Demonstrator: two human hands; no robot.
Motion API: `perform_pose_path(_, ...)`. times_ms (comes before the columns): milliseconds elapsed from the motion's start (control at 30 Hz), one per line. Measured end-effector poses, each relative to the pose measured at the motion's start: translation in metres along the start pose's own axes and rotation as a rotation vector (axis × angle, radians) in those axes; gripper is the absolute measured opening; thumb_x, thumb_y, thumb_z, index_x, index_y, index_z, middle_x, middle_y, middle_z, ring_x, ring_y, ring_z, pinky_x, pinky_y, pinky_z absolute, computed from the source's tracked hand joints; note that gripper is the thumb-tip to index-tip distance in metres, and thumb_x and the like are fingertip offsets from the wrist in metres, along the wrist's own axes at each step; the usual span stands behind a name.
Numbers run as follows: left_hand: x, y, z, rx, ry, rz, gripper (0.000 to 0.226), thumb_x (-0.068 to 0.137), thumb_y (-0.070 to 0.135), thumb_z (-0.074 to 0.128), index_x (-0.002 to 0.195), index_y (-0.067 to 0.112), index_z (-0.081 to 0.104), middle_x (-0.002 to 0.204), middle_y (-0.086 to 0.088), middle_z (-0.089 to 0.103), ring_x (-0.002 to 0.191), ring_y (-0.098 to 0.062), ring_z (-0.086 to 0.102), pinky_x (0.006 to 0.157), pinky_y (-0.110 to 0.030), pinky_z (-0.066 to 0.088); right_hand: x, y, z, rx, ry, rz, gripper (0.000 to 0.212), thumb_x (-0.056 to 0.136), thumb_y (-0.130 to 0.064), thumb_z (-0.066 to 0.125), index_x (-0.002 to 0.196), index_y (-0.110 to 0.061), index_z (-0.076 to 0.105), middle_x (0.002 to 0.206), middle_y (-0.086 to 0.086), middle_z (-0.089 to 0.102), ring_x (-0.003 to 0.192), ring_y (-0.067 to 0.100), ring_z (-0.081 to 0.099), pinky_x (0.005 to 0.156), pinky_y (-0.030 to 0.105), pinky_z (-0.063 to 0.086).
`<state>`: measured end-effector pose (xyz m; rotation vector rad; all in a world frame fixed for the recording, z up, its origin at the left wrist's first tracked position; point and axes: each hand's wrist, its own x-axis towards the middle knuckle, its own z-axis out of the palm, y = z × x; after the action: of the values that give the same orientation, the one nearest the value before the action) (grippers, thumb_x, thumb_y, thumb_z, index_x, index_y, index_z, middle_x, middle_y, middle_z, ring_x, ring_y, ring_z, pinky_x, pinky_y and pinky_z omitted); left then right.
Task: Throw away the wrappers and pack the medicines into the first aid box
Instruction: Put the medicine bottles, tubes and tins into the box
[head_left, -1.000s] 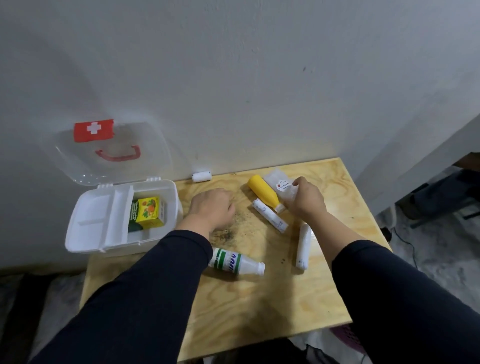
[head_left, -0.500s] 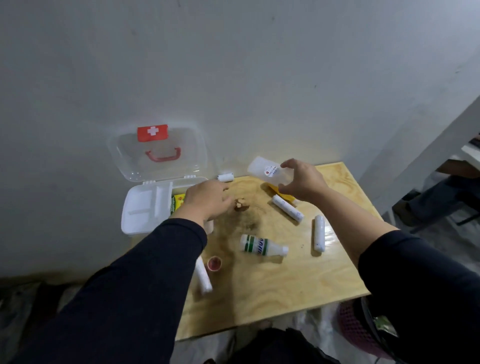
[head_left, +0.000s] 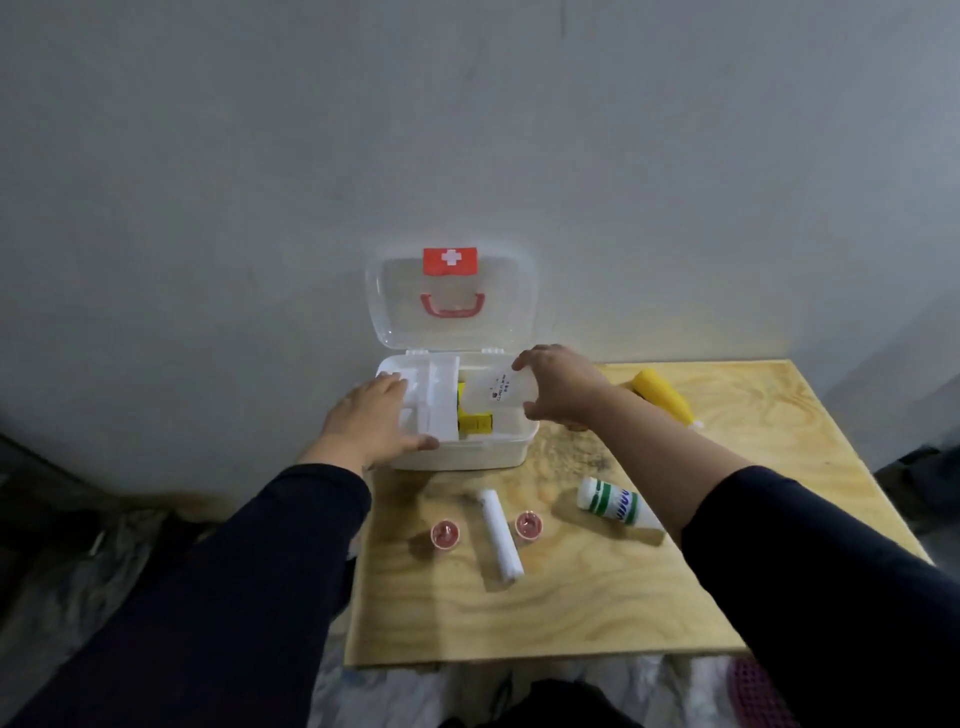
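Both arms reach fwd: left hand flat on first aid box, right hand pinching translucent packet.

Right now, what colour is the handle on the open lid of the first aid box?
Red, on the clear lid; handle shows in the head view.

1. The first aid box stands open at the counter's back left corner; its raised lid against the wall blocks any approach from behind.
2. The left hand covers the box's white tray, and the right hand with its clear packet fills the room above the right compartment.
3. In front of the box lie a white roll between two small red cups, and a green-striped bottle under the right forearm.
4. The counter's front strip and far right side lie bare; a yellow bottle lies at the back.
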<state>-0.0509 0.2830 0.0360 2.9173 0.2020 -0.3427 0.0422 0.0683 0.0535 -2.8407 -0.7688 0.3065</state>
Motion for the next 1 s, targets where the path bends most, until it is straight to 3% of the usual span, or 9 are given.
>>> perform_pose_path(233, 0.002, -0.019, 0.023, -0.063, -0.018, 0.028, 0.096, 0.08, 0.057, 0.066, 0.153, 0.014, 0.02, 0.161, 0.0, 0.018, 0.147, -0.017, 0.019, 0.117, -0.036, 0.022, 0.037, -0.017, 0.036, 0.049, -0.054, 0.001, 0.056, 0.078, -0.01, 0.065, 0.132, -0.014, 0.049, 0.135, 0.007, 0.052, 0.123, 0.026, 0.048, 0.1, 0.033, 0.041)
perform_pose_path(467, 0.005, -0.021, 0.022, -0.066, 0.004, 0.061, 0.088, 0.082, 0.051, 0.067, 0.151, 0.013, 0.026, 0.159, -0.003, 0.023, 0.145, -0.019, 0.024, 0.114, -0.035, 0.027, 0.059, -0.027, 0.063, 0.069, -0.012, -0.022, 0.046, 0.081, -0.011, 0.062, 0.125, -0.023, 0.058, 0.135, 0.002, 0.055, 0.125, 0.023, 0.049, 0.107, 0.031, 0.033)
perform_pose_path(633, 0.004, -0.02, 0.022, -0.037, 0.024, 0.083, 0.081, 0.084, 0.047, 0.066, 0.149, 0.013, 0.03, 0.157, -0.002, 0.027, 0.142, -0.02, 0.03, 0.11, -0.035, 0.032, 0.06, -0.038, 0.073, 0.181, 0.031, 0.038, 0.045, 0.082, -0.013, 0.065, 0.125, -0.023, 0.058, 0.136, 0.007, 0.04, 0.106, 0.03, 0.059, 0.1, 0.037, 0.045)
perform_pose_path(767, 0.004, -0.021, 0.021, -0.005, 0.022, 0.101, 0.079, 0.085, 0.049, 0.064, 0.147, 0.012, 0.031, 0.156, -0.003, 0.03, 0.141, -0.02, 0.032, 0.109, -0.036, 0.034, 0.055, -0.035, 0.069, 0.246, 0.011, 0.053, 0.046, 0.082, -0.011, 0.068, 0.126, -0.019, 0.057, 0.133, 0.009, 0.042, 0.106, 0.027, 0.059, 0.1, 0.033, 0.044)
perform_pose_path(867, 0.005, -0.021, 0.021, 0.039, 0.018, 0.115, 0.08, 0.084, 0.052, 0.064, 0.146, 0.012, 0.033, 0.154, -0.004, 0.033, 0.139, -0.021, 0.035, 0.107, -0.036, 0.036, 0.039, -0.026, 0.056, 0.299, 0.083, 0.037, 0.039, 0.084, -0.009, 0.065, 0.122, -0.016, 0.059, 0.128, 0.009, 0.048, 0.111, 0.026, 0.056, 0.1, 0.034, 0.044)
perform_pose_path(1000, 0.004, -0.015, 0.02, 0.092, 0.026, 0.14, 0.082, 0.083, 0.062, 0.057, 0.144, 0.012, 0.035, 0.15, -0.004, 0.038, 0.135, -0.023, 0.04, 0.104, -0.037, 0.039, 0.002, -0.009, 0.04, 0.348, 0.287, 0.056, 0.028, 0.088, -0.012, 0.059, 0.115, -0.016, 0.063, 0.12, 0.006, 0.056, 0.098, 0.022, 0.061, 0.081, 0.028, 0.047)
